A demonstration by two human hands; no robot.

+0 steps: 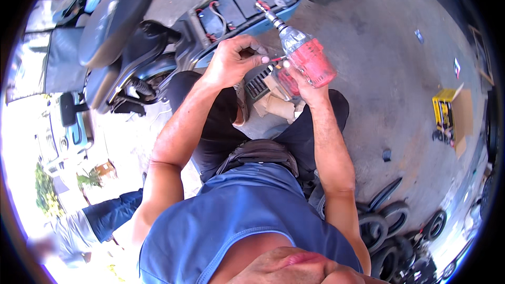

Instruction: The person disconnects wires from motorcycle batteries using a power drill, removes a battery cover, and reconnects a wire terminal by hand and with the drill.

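Note:
My right hand (305,83) is wrapped round the grip of a red and grey cordless impact wrench (311,60). Its long socket tip (268,14) points up and left, over the edge of a scooter's open battery bay (226,13). Black batteries with red-capped terminals and cables sit in that bay. In front of it my left hand (234,60) is closed in a pinch, thumb against fingers. A thin red piece (277,59), perhaps a wire, runs from those fingertips toward my right thumb; its ends are hard to make out.
Below the wrench, a tray of dark cells (258,84) and torn cardboard (278,106) lie between my knees. The scooter's seat (117,18) rises at the left. A yellow open carton (447,113) stands at the right, tyres (394,215) lie lower right, and another person (105,221) is at lower left.

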